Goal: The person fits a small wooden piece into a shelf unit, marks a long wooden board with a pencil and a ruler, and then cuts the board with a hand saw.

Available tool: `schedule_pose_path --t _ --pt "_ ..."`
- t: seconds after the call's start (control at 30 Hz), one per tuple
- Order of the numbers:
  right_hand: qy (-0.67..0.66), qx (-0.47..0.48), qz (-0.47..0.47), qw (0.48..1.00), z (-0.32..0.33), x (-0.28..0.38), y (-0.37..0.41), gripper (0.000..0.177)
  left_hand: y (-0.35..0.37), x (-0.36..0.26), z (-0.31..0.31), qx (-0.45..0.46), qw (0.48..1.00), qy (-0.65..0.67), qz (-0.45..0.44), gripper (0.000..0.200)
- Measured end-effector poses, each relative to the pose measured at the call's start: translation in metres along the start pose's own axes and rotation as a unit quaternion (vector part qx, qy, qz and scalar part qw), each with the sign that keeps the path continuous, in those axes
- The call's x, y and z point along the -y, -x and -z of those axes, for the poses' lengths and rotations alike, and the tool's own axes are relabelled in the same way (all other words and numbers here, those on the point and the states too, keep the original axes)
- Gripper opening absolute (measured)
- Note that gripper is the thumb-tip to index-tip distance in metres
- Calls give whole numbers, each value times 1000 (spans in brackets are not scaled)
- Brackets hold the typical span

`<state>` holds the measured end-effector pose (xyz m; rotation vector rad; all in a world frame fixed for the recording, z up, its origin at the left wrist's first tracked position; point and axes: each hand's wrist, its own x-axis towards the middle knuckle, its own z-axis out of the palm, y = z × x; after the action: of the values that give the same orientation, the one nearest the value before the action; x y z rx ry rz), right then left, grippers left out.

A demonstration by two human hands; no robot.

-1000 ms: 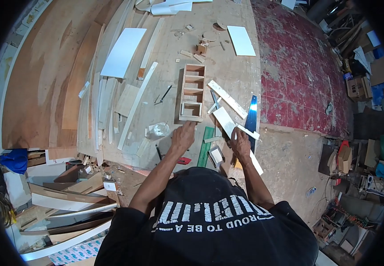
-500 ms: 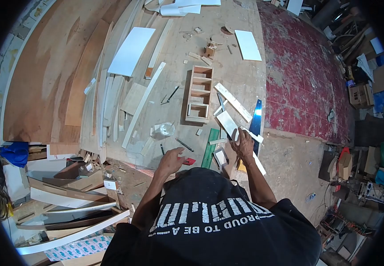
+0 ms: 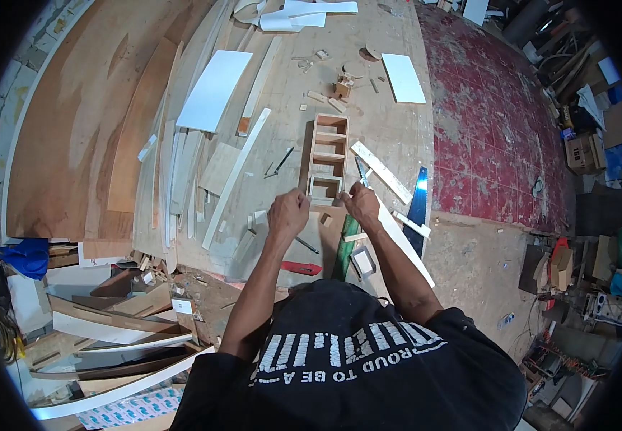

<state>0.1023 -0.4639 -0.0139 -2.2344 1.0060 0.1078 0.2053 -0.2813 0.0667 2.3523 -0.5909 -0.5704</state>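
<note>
With left hand [image 3: 288,212] and right hand [image 3: 361,204] clasping the near end of the wooden box [image 3: 329,154], squeeze evenly, keeping the frame straight ahead of the grip.

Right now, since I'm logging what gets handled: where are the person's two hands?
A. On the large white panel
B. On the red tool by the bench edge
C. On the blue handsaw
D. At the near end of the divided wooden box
D: the left hand and the right hand are both at the near end of the divided wooden box. The blue handsaw lies apart to the right.
</note>
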Motion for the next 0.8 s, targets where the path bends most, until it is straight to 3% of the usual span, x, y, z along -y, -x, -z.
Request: schedule_pose_path --t 0.33,0.67,0.8 --pt "49 -1 -42 998 -15 21 -14 39 -78 -2 -32 90 976 -196 33 32" --pt "54 -26 0 998 -25 17 -20 32 -80 3 -48 108 969 -214 60 24" --pt "29 -18 7 999 -18 22 -16 30 -81 7 -51 95 970 -221 32 23"
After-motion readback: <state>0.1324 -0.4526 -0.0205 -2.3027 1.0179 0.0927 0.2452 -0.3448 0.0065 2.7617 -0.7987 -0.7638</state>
